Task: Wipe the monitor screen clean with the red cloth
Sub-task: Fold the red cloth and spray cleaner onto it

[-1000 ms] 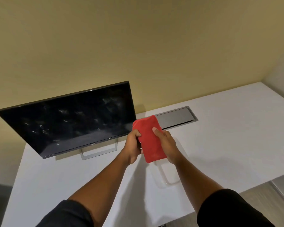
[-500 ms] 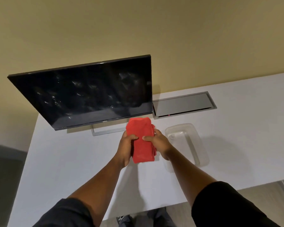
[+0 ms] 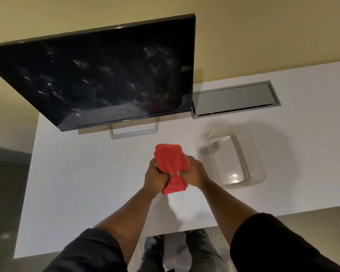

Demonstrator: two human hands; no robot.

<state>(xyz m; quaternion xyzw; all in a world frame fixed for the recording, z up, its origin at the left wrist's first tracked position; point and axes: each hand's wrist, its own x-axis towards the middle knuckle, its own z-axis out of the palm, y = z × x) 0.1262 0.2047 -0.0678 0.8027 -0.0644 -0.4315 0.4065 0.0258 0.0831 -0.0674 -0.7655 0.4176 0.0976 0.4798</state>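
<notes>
We now bunch the red cloth (image 3: 170, 163) tighter than a second ago, left hand (image 3: 155, 178) and right hand (image 3: 192, 173) fingers clamped on it, monitor screen (image 3: 106, 75) at 11 o'clock unwiped.

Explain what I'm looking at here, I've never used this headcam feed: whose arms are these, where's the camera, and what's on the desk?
There is no machine here. The single picture comes from a wide-angle camera worn on a person's head, looking forward and down, so the two arms reaching in from the bottom are that person's own. The left hand and right hand both grip a bunched red cloth, held above the white desk in front of the body. At the back stands a dark monitor, switched off, its screen dotted with pale smudges; the cloth is not touching it. To the right of the hands sits a clear plastic container; I cannot tell if anything is in it. Behind that, a grey cable hatch is set into the desk.
</notes>
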